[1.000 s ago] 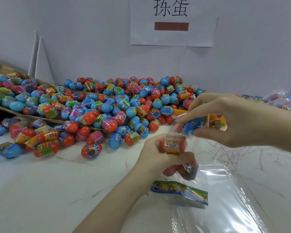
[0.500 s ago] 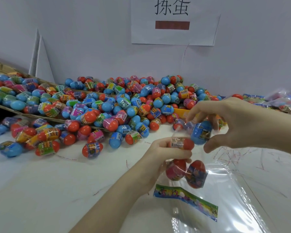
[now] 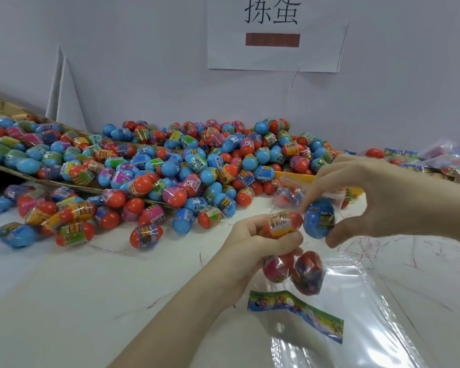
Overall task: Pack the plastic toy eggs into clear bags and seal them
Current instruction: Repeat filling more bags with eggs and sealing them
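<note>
My left hand (image 3: 252,241) grips an orange egg (image 3: 286,223) with a yellow label at the mouth of a clear bag (image 3: 356,285). Two orange eggs (image 3: 294,270) hang inside that bag just under my left fingers. My right hand (image 3: 377,200) pinches a blue egg (image 3: 319,217) between thumb and fingers, close beside the orange one, together with the bag's upper edge. A colourful printed strip (image 3: 295,309) lies in the bag's lower part.
A big heap of blue and orange toy eggs (image 3: 170,171) covers the back of the white table (image 3: 64,288), partly on a cardboard flap (image 3: 16,171). Filled bags (image 3: 452,160) lie at the far right. A paper sign (image 3: 274,33) hangs on the wall.
The bag's mouth has been pulled open and lifted. The two orange eggs have sunk lower inside it, and my right hand has brought the blue egg down beside the orange egg.
</note>
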A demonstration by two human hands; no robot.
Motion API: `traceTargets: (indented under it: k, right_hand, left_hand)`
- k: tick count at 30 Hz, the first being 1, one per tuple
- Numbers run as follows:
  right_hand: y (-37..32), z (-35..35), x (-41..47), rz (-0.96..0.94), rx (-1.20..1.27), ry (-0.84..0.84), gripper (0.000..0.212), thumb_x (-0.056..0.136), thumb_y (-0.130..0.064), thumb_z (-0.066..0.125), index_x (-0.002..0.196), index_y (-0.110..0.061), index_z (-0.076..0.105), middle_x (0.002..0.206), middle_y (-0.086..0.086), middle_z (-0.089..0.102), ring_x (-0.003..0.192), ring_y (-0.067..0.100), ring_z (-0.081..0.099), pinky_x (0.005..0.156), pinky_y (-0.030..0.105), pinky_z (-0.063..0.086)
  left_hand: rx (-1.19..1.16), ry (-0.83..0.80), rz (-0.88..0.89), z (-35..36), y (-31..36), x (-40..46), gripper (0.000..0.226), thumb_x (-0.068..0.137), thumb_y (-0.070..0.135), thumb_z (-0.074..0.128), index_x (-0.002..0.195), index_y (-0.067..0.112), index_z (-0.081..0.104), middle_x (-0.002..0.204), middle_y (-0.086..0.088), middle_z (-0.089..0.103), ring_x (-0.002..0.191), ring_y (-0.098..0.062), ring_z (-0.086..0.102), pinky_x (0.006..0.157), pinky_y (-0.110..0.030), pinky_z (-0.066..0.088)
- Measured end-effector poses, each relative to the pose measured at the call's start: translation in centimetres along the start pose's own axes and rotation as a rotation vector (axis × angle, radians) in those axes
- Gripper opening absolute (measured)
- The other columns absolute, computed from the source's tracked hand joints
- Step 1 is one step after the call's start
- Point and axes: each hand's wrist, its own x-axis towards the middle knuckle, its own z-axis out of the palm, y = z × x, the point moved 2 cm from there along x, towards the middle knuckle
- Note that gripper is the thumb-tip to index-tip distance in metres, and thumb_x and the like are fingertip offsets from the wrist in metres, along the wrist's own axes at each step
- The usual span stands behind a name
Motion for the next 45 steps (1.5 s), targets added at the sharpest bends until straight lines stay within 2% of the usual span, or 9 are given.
traceTargets:
  k: [7,12,18,21,26,36,40,43,45]
  right_hand:
    - [-0.1,0.8,0.0,-0.012,0.006,0.047,0.048,0.059,-0.038,0.080,0.090,-0.054,0.046,0.094,-0.033,0.049,0.100,-0.017,0.034,0.076,0.007,0.034]
    - [-0.1,0.3,-0.1,-0.032,0.066,0.129,0.045,0.055,-0.029,0.082,0.082,-0.054,0.055,0.080,-0.038,0.058,0.092,-0.017,0.047,0.076,-0.003,0.034]
    - [0.2,0.1,-0.4,-0.005,0.098,0.127,0.043,0.054,-0.027,0.081,0.075,-0.057,0.059,0.085,-0.025,0.067,0.089,-0.005,0.055,0.077,0.011,0.046]
    - [0.0,0.1,-0.5,-0.016,0.117,0.128,0.035,0.058,-0.031,0.076,0.074,-0.057,0.060,0.081,-0.029,0.066,0.083,0.000,0.058,0.079,0.021,0.046]
    - [0.1,0.5,-0.2,-0.037,0.164,0.146,0.048,0.071,-0.007,0.073,0.079,-0.052,0.059,0.088,-0.037,0.059,0.091,-0.007,0.055,0.080,0.002,0.040]
    - [-0.1,2.2,-0.1,0.000,0.229,0.137,0.051,0.079,0.009,0.061,0.086,-0.041,0.062,0.081,-0.024,0.064,0.080,-0.016,0.054,0.062,0.001,0.040]
    - [-0.3,2.5,-0.3,-0.007,0.221,0.189,0.042,0.079,-0.002,0.064,0.087,-0.043,0.061,0.077,-0.024,0.062,0.079,-0.016,0.053,0.067,0.001,0.040]
    - [-0.3,2.1,-0.6,0.018,0.308,0.496,0.020,0.070,-0.035,0.061,0.087,-0.047,0.058,0.081,-0.029,0.058,0.083,-0.011,0.052,0.070,0.003,0.040]
    - [-0.3,1.6,-0.3,0.076,0.357,0.580,0.032,0.058,-0.054,0.055,0.089,-0.047,0.055,0.087,-0.032,0.056,0.084,-0.015,0.052,0.068,0.001,0.039]
  left_hand:
    - [-0.128,0.035,-0.045,-0.1,0.0,0.0,0.043,0.055,0.016,0.072,0.097,0.005,0.066,0.077,-0.004,0.067,0.071,-0.016,0.060,0.077,-0.031,0.048]
    - [-0.090,-0.009,-0.053,-0.1,0.2,0.0,0.034,0.066,0.023,0.066,0.096,0.008,0.069,0.090,-0.007,0.066,0.082,-0.020,0.059,0.089,-0.038,0.044]
    - [-0.087,-0.032,-0.041,-0.2,0.0,0.1,0.024,0.063,0.013,0.077,0.085,0.007,0.069,0.081,-0.005,0.071,0.071,-0.015,0.068,0.066,-0.024,0.055]
    - [-0.129,-0.001,-0.055,-0.3,-0.2,0.2,0.028,0.059,0.015,0.073,0.085,0.007,0.070,0.085,-0.010,0.070,0.072,-0.017,0.066,0.069,-0.027,0.054]
    - [-0.038,-0.021,-0.036,-0.1,0.0,-0.1,0.051,0.060,0.022,0.071,0.106,0.002,0.062,0.092,-0.009,0.069,0.075,-0.014,0.066,0.066,-0.023,0.054]
    - [0.076,0.027,-0.073,0.4,-0.1,-0.1,0.049,0.063,0.033,0.080,0.104,0.015,0.061,0.082,0.002,0.071,0.076,-0.010,0.065,0.079,-0.028,0.049]
    - [0.091,0.075,-0.047,0.2,0.0,-0.2,0.053,0.059,0.035,0.070,0.109,0.018,0.063,0.092,-0.005,0.073,0.078,-0.014,0.068,0.073,-0.024,0.053]
    - [0.070,0.095,-0.021,0.2,0.1,-0.2,0.044,0.055,0.033,0.071,0.098,0.023,0.066,0.088,-0.004,0.072,0.070,-0.012,0.067,0.065,-0.020,0.053]
    - [0.058,0.080,0.005,0.3,0.3,-0.3,0.040,0.055,0.032,0.071,0.094,0.024,0.067,0.085,-0.002,0.072,0.066,-0.010,0.065,0.060,-0.017,0.051]
